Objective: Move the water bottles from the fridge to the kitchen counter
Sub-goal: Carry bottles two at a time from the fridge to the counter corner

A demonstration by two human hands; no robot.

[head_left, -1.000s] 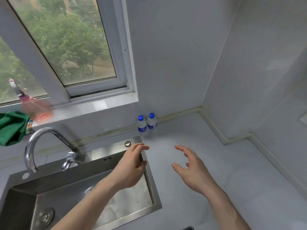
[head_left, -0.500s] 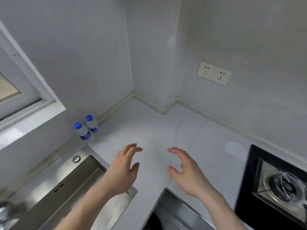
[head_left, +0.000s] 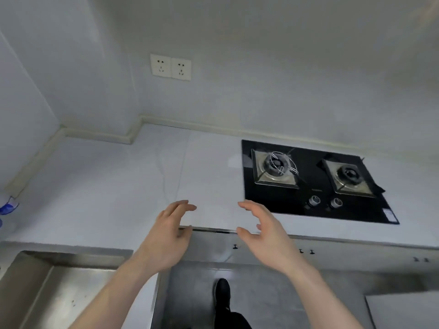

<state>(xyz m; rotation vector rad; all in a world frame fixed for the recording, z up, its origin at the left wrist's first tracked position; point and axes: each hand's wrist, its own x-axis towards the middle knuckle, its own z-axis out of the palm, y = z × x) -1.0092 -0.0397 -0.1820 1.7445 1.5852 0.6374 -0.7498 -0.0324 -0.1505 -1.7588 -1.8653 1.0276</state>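
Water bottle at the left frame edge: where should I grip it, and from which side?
Grip the water bottle around its blue-labelled body, from the counter side; the wall sits close behind. Only a blurred sliver shows, so this is tentative.

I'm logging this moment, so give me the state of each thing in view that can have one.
Left hand: open, holds nothing.
Right hand: open, holds nothing.
Bottle: on the counter, cut off by the left frame edge.
Hob: no flame visible, no pot on it.
Sockets: nothing plugged in.
Sink: basin holds nothing visible.
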